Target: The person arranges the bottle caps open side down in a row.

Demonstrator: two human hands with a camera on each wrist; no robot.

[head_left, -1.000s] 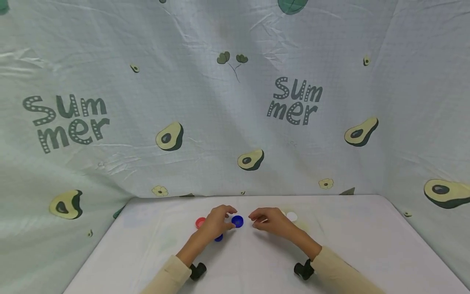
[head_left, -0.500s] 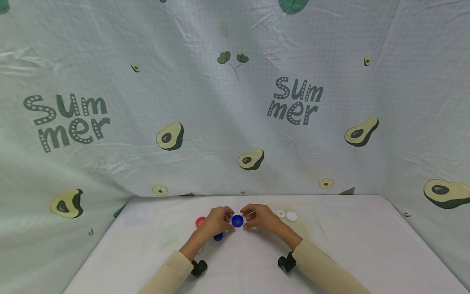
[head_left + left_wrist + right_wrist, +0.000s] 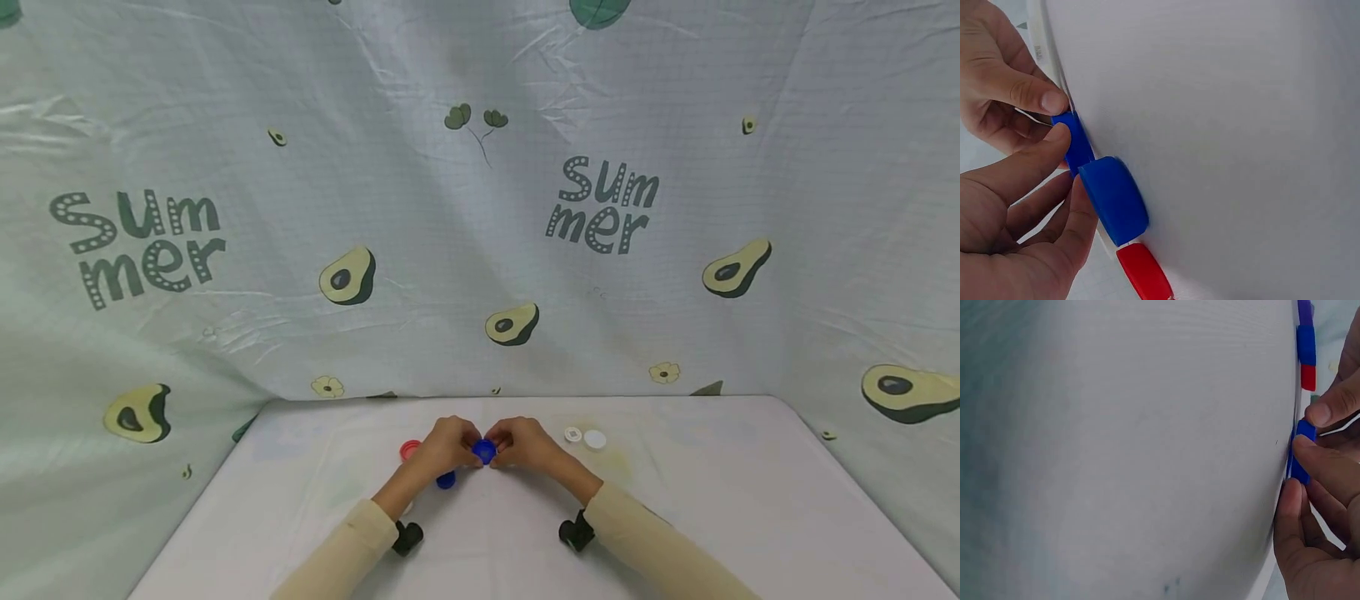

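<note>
A blue round cap (image 3: pixel 484 452) lies at the middle of the white table, between both hands. The left hand (image 3: pixel 450 443) holds its left side, with the thumb on the near edge. On the other side, the right hand (image 3: pixel 521 443) grips the same blue cap (image 3: pixel 1302 453), fingers curled round its edge. In the left wrist view the two thumbs come close together on the cap (image 3: pixel 1077 147). A second blue cap (image 3: pixel 446 480) is beside the left wrist, apart from the fingers. Part of a red cap (image 3: pixel 409 450) shows behind the left hand.
Two small white round pieces (image 3: pixel 595 440) lie right of the right hand, one of them patterned. Another pale piece (image 3: pixel 408 507) is mostly hidden by the left forearm. A printed cloth (image 3: pixel 420 250) hangs behind the table's far edge.
The right hand has moved left to the blue cap, uncovering the white pieces. Both hands' fingers have closed in on the cap, which stays nearly in place.
</note>
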